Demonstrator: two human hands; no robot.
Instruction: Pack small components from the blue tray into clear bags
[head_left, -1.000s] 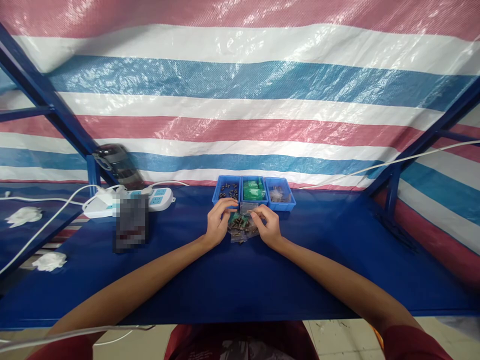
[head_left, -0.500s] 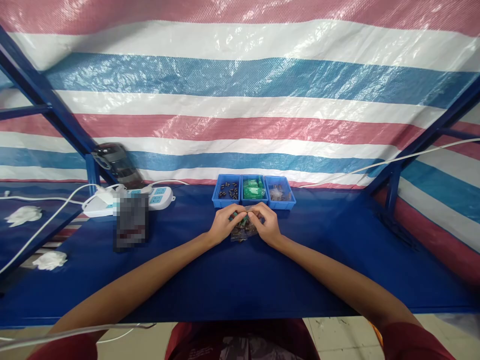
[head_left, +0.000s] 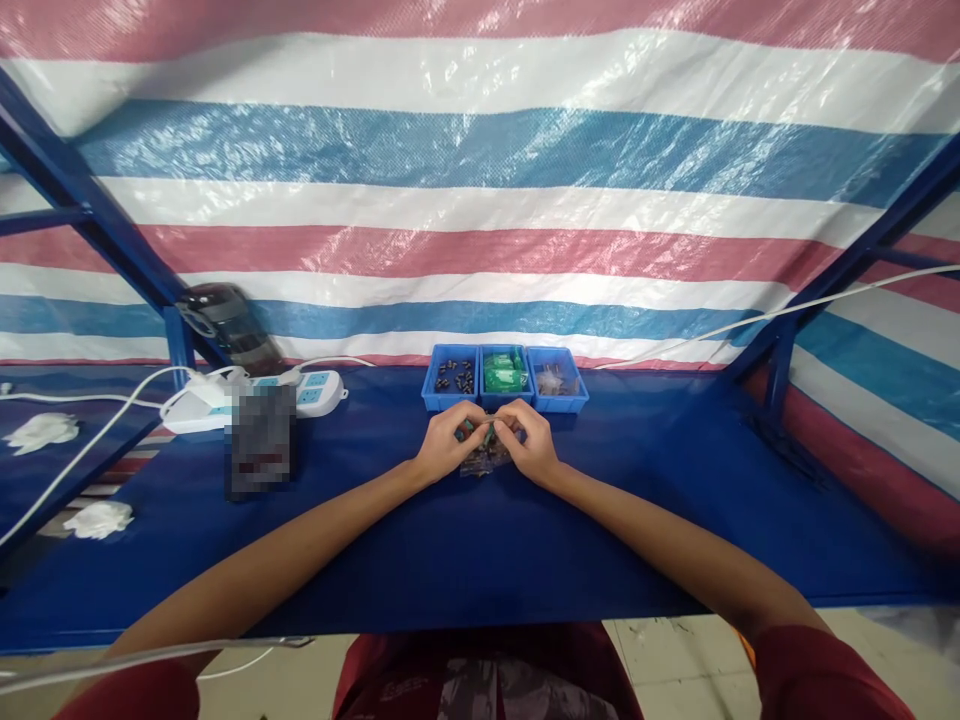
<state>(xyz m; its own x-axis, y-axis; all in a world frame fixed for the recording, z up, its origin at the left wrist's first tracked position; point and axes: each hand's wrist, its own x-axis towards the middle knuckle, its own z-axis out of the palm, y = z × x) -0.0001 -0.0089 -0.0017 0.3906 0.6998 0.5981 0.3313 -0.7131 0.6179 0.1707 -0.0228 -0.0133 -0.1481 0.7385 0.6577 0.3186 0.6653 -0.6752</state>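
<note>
Both hands meet at a small clear plastic bag [head_left: 484, 462] with small dark parts and a bit of green inside. My left hand [head_left: 450, 440] pinches its top edge between thumb and fingers. Opposite it, my right hand [head_left: 529, 440] pinches the same edge, the fingertips of both hands nearly touching. Just behind the hands stand three blue bins in a row. The left bin [head_left: 430, 392] holds small dark metal parts, the middle bin [head_left: 517, 399] green packets, and the right bin [head_left: 559, 404] small clear bags. Fingers cover part of the bag's top.
A white power strip [head_left: 322, 393] with plugged cables lies at the left, beside a blurred-out dark object [head_left: 261, 440]. A dark bottle [head_left: 232, 325] leans behind them. Crumpled white tissue [head_left: 99, 519] lies further left. A striped sheet [head_left: 480, 160] hangs behind the blue table [head_left: 480, 560].
The hands stay on the bag, the fingertips shifting only slightly along its top edge. The whole view has moved a little.
</note>
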